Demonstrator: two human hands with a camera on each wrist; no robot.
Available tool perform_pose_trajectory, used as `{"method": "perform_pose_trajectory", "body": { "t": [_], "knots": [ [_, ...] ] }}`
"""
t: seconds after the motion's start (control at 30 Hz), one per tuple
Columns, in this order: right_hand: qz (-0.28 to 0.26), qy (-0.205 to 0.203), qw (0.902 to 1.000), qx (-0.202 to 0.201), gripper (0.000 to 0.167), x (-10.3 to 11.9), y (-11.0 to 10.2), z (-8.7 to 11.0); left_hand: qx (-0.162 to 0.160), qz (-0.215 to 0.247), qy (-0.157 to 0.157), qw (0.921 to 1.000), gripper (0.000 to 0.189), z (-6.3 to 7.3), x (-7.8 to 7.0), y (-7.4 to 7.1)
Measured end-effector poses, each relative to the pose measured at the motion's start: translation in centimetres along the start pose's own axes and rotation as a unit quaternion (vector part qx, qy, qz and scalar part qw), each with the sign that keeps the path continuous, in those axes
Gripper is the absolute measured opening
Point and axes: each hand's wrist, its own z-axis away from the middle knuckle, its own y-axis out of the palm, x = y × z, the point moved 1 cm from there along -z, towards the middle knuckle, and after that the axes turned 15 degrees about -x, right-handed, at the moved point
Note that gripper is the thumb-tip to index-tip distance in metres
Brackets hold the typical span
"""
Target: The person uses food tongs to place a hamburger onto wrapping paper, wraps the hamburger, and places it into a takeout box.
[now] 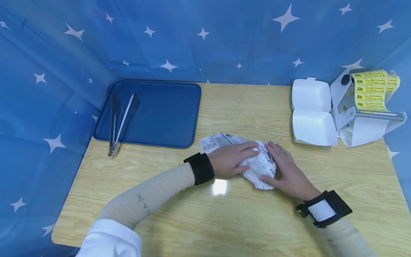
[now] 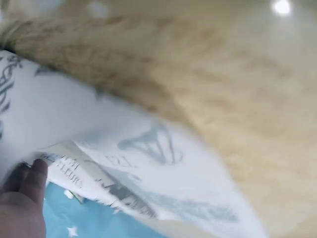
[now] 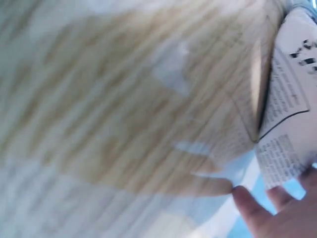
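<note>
A sheet of newsprint-patterned wrapping paper (image 1: 257,167) lies folded over and bulging on the wooden table, between both hands. What it covers, if anything, is hidden. The left hand (image 1: 229,159) lies across its left part, fingers stretched over the top and thumb on the near side. At the right end, the right hand (image 1: 289,173) holds the paper between its fingers on the far side and its thumb on the near side. In the left wrist view, fingertips touch a loose fold of the paper (image 2: 148,144). The right wrist view shows fingers at the paper's edge (image 3: 285,163).
A blue tray (image 1: 163,117) sits at the back left, with metal tongs (image 1: 120,125) resting across it and over its front edge. Back right stands an open white takeaway box (image 1: 313,125), beside a dispenser (image 1: 345,121) with a roll of yellow labels (image 1: 370,89).
</note>
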Motion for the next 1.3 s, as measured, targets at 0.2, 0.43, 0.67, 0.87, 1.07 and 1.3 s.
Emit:
{"method": "perform_pose_trajectory", "body": {
  "t": [0.2,0.43,0.67,0.87,1.07,1.3],
  "knots": [
    [0.021,0.01,0.9997,-0.011,0.103,0.7,0.1,-0.5,-0.082,0.077,-0.031,0.9931,0.046,0.4,1.1,-0.5],
    [0.061,0.005,0.998,-0.018,0.101,1.6,0.2,-1.0,-0.1,0.047,-0.013,0.9938,0.042,1.0,1.7,-1.0],
    [0.084,-0.002,0.9962,-0.022,0.1,1.8,0.4,-1.0,-0.089,0.057,-0.03,0.9939,0.034,0.1,1.6,-0.8],
    [0.078,-0.002,0.9966,-0.025,0.101,1.9,0.4,-0.9,-0.078,0.131,-0.106,0.9825,0.04,-1.3,1.4,-1.1],
    [0.075,0.008,0.997,-0.019,0.103,1.9,0.4,-0.9,-0.062,0.163,-0.163,0.9711,0.042,-1.5,1.1,-1.1],
    [0.048,0.016,0.9987,-0.012,0.109,1.4,0.8,-1.0,-0.065,0.202,-0.183,0.96,0.032,-1.4,1.3,-0.6]
  ]
}}
